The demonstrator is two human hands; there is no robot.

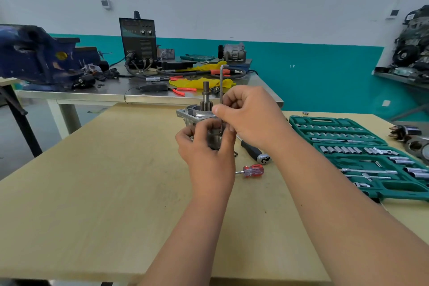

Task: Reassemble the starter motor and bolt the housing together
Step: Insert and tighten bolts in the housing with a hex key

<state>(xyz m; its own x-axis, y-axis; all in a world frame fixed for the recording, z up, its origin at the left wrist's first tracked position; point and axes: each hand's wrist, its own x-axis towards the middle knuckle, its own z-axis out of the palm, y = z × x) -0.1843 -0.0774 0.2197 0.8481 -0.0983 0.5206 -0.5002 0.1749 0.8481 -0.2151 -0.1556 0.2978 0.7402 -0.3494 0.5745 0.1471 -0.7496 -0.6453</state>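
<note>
Starter motor (pixel 205 102) stood pinion-up left of the socket set case (pixel 343 160), left hand (pixel 206 153) gripping its body to steady it while right hand (pixel 253 116) pinched a vertical hex key (pixel 221 86) planted in its housing for tightening.

Blue vise (pixel 34 55), black welder (pixel 138 40), yellow cloth (pixel 199 82), red-handled pliers (pixel 180 92) on steel bench (pixel 69 91).

I'm looking at two bare hands through the head camera, the left hand (pixel 206 153) and the right hand (pixel 253 116), with the right thumb (pixel 218 110) showing a short trimmed nail. The left forearm (pixel 195 234) and right forearm (pixel 348 211) are running bare to the frame's bottom edge. The right one is looking broader and carrying one small dark speck.
</note>
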